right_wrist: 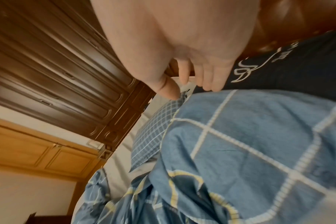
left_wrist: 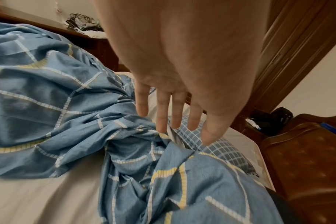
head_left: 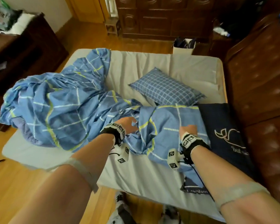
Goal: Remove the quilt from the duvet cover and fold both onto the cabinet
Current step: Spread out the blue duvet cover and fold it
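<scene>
Reaching over the duvet cover (head_left: 58,104) bunched from 9 to 3 o'clock on the bed (head_left: 152,178), left hand (left_wrist: 171,106) and right hand (right_wrist: 192,75) are held loosely spread, nothing gripped, probably so its opening can be found.

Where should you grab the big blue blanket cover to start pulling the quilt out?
Probably at the flat end of the duvet cover nearest the person, beside the dark whale cushion. There the cloth lies smooth, so an edge is easy to pinch from above. The far end is one bunched heap. The left hand and right hand hover over that end, gripping nothing.
</scene>
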Action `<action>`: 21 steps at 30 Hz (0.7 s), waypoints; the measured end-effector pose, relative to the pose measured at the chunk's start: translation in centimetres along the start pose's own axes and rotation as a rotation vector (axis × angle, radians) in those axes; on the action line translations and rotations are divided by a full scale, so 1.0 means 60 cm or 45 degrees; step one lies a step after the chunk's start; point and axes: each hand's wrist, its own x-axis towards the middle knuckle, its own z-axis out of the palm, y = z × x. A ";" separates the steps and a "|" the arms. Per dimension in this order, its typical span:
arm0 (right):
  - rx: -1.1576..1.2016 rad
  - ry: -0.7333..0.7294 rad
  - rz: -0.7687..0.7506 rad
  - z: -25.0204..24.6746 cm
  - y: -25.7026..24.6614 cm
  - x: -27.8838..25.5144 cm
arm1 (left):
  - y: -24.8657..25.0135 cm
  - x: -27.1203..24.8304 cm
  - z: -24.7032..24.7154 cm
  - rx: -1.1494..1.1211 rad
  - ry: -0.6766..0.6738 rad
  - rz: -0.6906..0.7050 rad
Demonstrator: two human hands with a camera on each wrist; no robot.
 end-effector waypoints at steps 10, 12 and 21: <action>-0.551 -0.437 -0.277 0.231 -0.193 0.048 | -0.167 0.205 -0.074 -0.014 0.031 -0.018; -0.561 -0.433 -0.261 0.284 -0.215 0.090 | -0.196 0.275 -0.065 0.004 0.026 -0.018; -0.857 -0.457 -0.614 0.520 -0.248 0.352 | -0.259 0.606 0.074 0.159 0.208 -0.063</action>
